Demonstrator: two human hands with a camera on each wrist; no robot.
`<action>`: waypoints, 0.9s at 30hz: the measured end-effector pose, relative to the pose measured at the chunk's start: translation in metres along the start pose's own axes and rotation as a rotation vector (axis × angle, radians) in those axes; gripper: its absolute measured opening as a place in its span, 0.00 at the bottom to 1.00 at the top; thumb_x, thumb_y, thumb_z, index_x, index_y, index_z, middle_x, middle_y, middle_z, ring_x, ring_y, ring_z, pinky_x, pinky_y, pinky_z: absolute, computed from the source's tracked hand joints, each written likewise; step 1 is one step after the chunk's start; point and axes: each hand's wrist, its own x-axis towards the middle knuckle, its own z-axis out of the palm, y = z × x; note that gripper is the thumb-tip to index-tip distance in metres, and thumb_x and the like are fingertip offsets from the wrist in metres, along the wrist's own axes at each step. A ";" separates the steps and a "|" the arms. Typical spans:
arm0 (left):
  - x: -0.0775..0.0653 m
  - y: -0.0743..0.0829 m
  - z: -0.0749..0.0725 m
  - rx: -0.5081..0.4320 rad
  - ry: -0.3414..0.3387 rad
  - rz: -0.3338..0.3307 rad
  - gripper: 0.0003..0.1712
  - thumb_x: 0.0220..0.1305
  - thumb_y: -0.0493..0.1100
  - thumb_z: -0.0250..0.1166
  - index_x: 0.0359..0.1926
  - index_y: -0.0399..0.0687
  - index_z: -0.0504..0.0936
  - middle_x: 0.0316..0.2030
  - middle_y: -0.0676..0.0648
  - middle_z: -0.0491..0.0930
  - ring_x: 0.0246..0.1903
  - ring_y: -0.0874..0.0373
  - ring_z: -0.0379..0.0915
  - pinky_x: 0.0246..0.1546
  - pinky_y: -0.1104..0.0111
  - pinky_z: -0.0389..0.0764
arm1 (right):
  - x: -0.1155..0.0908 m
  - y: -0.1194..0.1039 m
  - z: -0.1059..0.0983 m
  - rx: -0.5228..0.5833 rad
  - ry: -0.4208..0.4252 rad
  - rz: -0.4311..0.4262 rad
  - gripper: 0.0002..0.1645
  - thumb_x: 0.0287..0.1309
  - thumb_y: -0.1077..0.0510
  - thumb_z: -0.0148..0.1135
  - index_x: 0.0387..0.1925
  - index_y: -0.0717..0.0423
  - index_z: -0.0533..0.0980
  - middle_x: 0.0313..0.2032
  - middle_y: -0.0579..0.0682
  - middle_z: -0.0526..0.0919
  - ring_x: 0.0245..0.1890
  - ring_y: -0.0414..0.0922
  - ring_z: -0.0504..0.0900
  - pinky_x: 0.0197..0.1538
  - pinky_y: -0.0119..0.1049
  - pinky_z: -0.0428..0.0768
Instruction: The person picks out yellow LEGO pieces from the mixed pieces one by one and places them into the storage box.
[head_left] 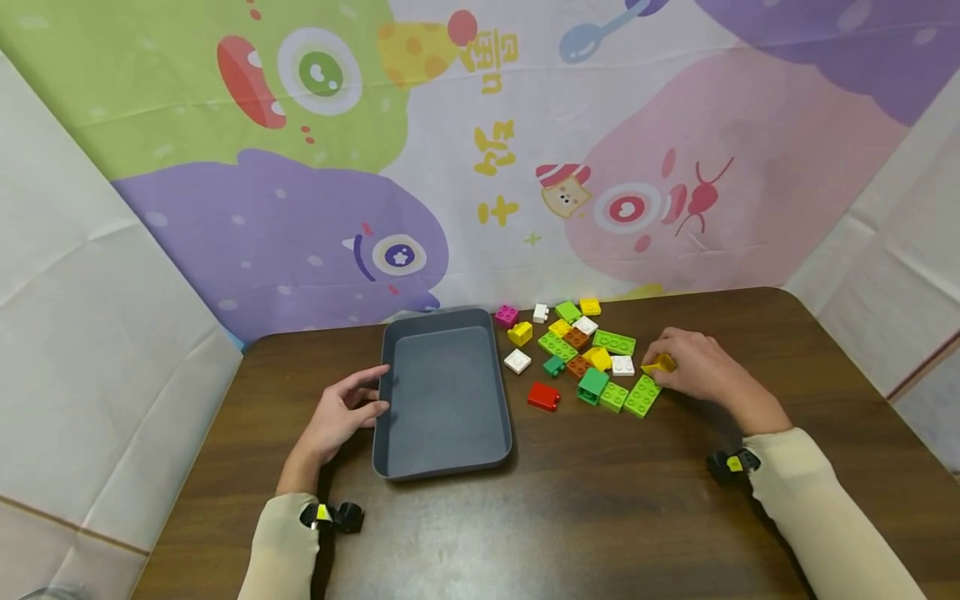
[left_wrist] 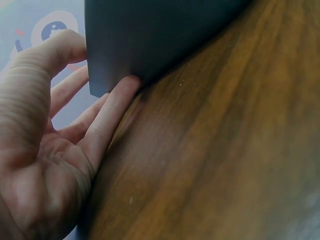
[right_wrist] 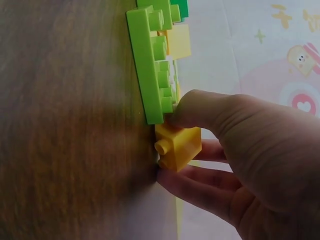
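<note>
A dark grey tray [head_left: 450,400] lies on the table, its left side touched by my left hand [head_left: 341,414]. The thumb and index fingertip reach its rim; in the left wrist view a finger [left_wrist: 112,107] rests low on the outer wall. My right hand [head_left: 693,364] pinches a yellow toy brick [right_wrist: 179,146] between thumb and fingers, close to the tabletop. Right beside it is a long light-green brick [head_left: 642,397] with studs up. A loose cluster of bricks spreads between tray and right hand, including a red brick [head_left: 543,397] and a green brick [head_left: 592,386].
A magenta brick [head_left: 507,316] and a white brick [head_left: 517,361] lie near the tray's right edge. The brown wooden table [head_left: 600,517] meets a cartoon-printed cloth [head_left: 517,242] at its back edge. White panels stand on both sides.
</note>
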 end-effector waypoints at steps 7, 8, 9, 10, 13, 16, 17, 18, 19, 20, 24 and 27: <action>-0.001 0.000 0.000 0.001 0.001 0.004 0.37 0.75 0.30 0.71 0.81 0.35 0.73 0.54 0.38 0.84 0.48 0.70 0.81 0.42 0.70 0.91 | 0.002 0.001 0.003 -0.002 0.014 -0.009 0.08 0.62 0.64 0.79 0.43 0.54 0.92 0.46 0.57 0.88 0.38 0.49 0.80 0.45 0.50 0.81; -0.001 0.000 0.000 0.001 0.001 0.005 0.37 0.75 0.30 0.71 0.81 0.35 0.73 0.53 0.39 0.84 0.48 0.70 0.81 0.42 0.70 0.91 | 0.002 0.002 0.003 -0.002 0.015 -0.009 0.08 0.62 0.64 0.79 0.43 0.54 0.92 0.46 0.57 0.88 0.38 0.49 0.80 0.44 0.50 0.81; 0.000 0.000 0.000 0.002 0.001 0.005 0.37 0.75 0.30 0.71 0.81 0.35 0.73 0.53 0.39 0.84 0.48 0.70 0.81 0.42 0.70 0.91 | 0.001 0.001 0.003 0.001 0.014 -0.008 0.08 0.62 0.64 0.79 0.43 0.54 0.92 0.46 0.57 0.88 0.38 0.49 0.80 0.44 0.50 0.80; 0.000 0.000 0.000 0.002 0.002 0.006 0.37 0.75 0.30 0.71 0.81 0.35 0.73 0.53 0.39 0.84 0.48 0.70 0.81 0.42 0.70 0.91 | 0.001 0.001 0.003 0.001 0.015 -0.004 0.08 0.62 0.64 0.79 0.43 0.53 0.92 0.46 0.57 0.88 0.38 0.49 0.80 0.45 0.50 0.80; 0.000 0.000 0.000 0.004 0.002 0.005 0.37 0.75 0.30 0.71 0.81 0.35 0.73 0.52 0.40 0.84 0.48 0.70 0.81 0.42 0.70 0.90 | 0.000 0.000 0.003 0.000 0.016 -0.002 0.08 0.63 0.64 0.79 0.43 0.54 0.92 0.46 0.57 0.87 0.38 0.50 0.80 0.45 0.50 0.80; 0.000 0.000 0.000 0.005 0.003 0.004 0.37 0.75 0.30 0.71 0.81 0.35 0.73 0.53 0.39 0.84 0.48 0.70 0.81 0.42 0.70 0.90 | 0.000 0.000 0.002 0.002 0.016 -0.001 0.08 0.63 0.64 0.78 0.43 0.54 0.92 0.46 0.57 0.88 0.38 0.50 0.80 0.45 0.50 0.81; 0.000 0.000 0.000 0.006 0.003 0.003 0.37 0.75 0.30 0.71 0.81 0.35 0.73 0.54 0.39 0.84 0.48 0.70 0.81 0.42 0.70 0.91 | 0.000 0.000 0.002 0.002 0.016 -0.005 0.08 0.62 0.64 0.78 0.43 0.54 0.92 0.46 0.57 0.88 0.38 0.50 0.80 0.45 0.51 0.82; 0.000 0.000 0.000 0.005 0.002 0.003 0.37 0.75 0.30 0.71 0.81 0.36 0.73 0.54 0.38 0.84 0.48 0.70 0.81 0.42 0.70 0.90 | 0.000 0.000 0.002 0.003 0.015 -0.003 0.08 0.63 0.64 0.78 0.43 0.54 0.92 0.46 0.57 0.88 0.38 0.50 0.80 0.46 0.51 0.82; 0.000 0.000 0.000 0.004 0.003 0.003 0.37 0.75 0.30 0.71 0.81 0.36 0.73 0.55 0.37 0.84 0.48 0.70 0.81 0.42 0.70 0.90 | 0.000 -0.001 0.001 0.003 0.015 -0.005 0.08 0.63 0.64 0.78 0.43 0.54 0.92 0.46 0.57 0.88 0.38 0.50 0.80 0.46 0.51 0.83; 0.000 0.000 0.000 0.003 0.004 0.004 0.37 0.75 0.30 0.71 0.81 0.36 0.73 0.55 0.36 0.84 0.48 0.70 0.81 0.42 0.70 0.90 | 0.001 -0.001 0.001 0.003 0.016 -0.005 0.08 0.63 0.64 0.78 0.43 0.54 0.92 0.46 0.57 0.88 0.38 0.50 0.81 0.46 0.51 0.83; 0.000 0.000 0.000 -0.003 0.003 0.005 0.37 0.75 0.30 0.71 0.82 0.35 0.72 0.55 0.37 0.84 0.48 0.69 0.81 0.42 0.70 0.90 | 0.002 -0.001 0.000 0.003 0.013 -0.010 0.07 0.63 0.64 0.78 0.43 0.54 0.92 0.45 0.56 0.88 0.38 0.49 0.81 0.46 0.52 0.84; 0.001 -0.001 0.000 -0.001 -0.001 0.005 0.38 0.75 0.31 0.72 0.81 0.36 0.73 0.53 0.42 0.84 0.48 0.69 0.81 0.42 0.70 0.90 | 0.002 0.000 0.000 0.002 0.008 -0.013 0.07 0.63 0.63 0.78 0.43 0.54 0.92 0.45 0.55 0.88 0.38 0.49 0.82 0.45 0.53 0.84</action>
